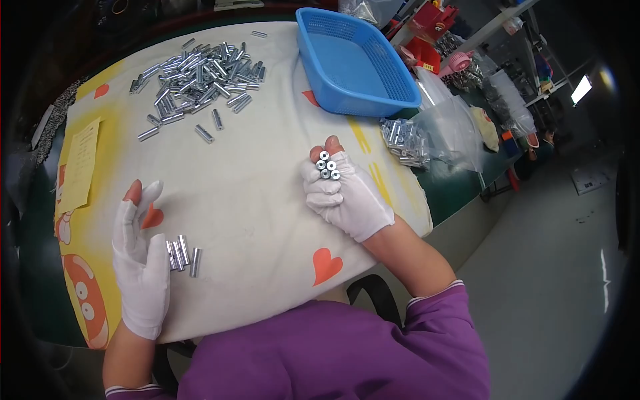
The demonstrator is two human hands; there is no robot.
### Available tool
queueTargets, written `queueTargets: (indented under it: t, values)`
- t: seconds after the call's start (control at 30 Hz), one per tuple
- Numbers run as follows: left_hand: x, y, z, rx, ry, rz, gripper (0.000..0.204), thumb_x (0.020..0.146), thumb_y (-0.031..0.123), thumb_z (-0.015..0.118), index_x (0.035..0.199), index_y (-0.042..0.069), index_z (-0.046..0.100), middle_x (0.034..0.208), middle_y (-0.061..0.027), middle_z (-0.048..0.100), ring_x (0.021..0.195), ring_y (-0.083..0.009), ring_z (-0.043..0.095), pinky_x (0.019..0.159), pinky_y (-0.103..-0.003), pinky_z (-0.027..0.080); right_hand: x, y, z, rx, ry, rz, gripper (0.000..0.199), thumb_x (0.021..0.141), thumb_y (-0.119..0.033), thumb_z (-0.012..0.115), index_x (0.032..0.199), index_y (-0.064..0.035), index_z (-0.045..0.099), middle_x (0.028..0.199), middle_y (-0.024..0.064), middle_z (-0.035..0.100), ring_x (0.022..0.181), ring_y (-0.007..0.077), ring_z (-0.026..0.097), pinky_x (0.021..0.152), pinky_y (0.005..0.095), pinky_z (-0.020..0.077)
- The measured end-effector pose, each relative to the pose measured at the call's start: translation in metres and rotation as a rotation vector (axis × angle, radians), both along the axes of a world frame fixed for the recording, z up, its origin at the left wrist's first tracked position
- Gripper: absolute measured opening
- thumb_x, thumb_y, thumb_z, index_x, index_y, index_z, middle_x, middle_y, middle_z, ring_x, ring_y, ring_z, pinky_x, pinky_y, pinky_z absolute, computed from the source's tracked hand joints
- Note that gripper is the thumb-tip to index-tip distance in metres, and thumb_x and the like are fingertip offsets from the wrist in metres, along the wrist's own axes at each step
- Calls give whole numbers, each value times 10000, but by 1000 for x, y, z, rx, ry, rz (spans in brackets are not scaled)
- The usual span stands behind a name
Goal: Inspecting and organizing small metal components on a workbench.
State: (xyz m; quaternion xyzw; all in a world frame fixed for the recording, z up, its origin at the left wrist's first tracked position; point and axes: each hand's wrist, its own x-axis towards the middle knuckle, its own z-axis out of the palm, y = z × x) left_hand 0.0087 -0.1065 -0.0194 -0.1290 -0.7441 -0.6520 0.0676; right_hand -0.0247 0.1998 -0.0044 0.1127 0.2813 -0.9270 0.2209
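Note:
My right hand [350, 200], in a white glove with bare fingertips, is closed around a bundle of short metal tubes [327, 165]. Their round ends with small centre holes face up. At the left, my left hand [141, 273] wears a similar glove and is open, its fingers stretched out and its thumb apart. Beside that thumb lie several silver tubes [195, 263], side by side on the cloth, some partly hidden by the hand. A large loose pile of the same tubes [200, 77] is spread over the far left of the table.
A blue plastic basket [360, 103] stands at the far right of the cloth [253, 193]. Next to it are a clear bag of metal parts [405, 141] and more plastic bags [457, 133]. A yellow paper sheet [80, 167] lies at the left edge. Red bins [427, 33] stand behind.

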Motion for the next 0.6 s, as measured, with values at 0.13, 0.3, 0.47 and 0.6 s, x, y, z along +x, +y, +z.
queueTargets:
  t: [0.13, 0.3, 0.47, 0.6]
  values:
    - [4, -3, 1, -26, 13, -4, 658, 870, -95, 382, 1495, 75, 268, 1549, -146, 281, 1413, -314, 341, 1139, -463, 312, -1, -2, 2, -140, -95, -59, 282, 1011, -362, 501, 966, -84, 492, 840, 50, 482, 553, 37, 388, 453, 171, 337]
    - [1, -6, -3, -55, 26, -20, 643, 880, -93, 387, 1491, 78, 277, 1540, -145, 295, 1412, -309, 344, 1143, -460, 310, -1, -5, 4, -108, -145, -115, 260, 1003, -334, 528, 977, -79, 489, 854, 48, 477, 566, 37, 383, 454, 165, 335]
    - [2, -2, 0, -103, -5, 35, 630, 852, -104, 434, 1445, 84, 332, 1486, -157, 395, 1356, -281, 426, 1062, -375, 382, -1, -7, 2, 30, -60, -91, 244, 1014, -337, 514, 985, -100, 463, 823, 39, 484, 586, 50, 371, 471, 159, 320]
    - [0, -2, 2, -158, 41, 16, 574, 859, -99, 491, 1395, 86, 402, 1426, -157, 478, 1309, -255, 474, 1028, -343, 400, 4, -12, 6, 191, 35, -95, 276, 1002, -364, 543, 968, -95, 489, 811, 14, 496, 608, 38, 417, 473, 165, 339]
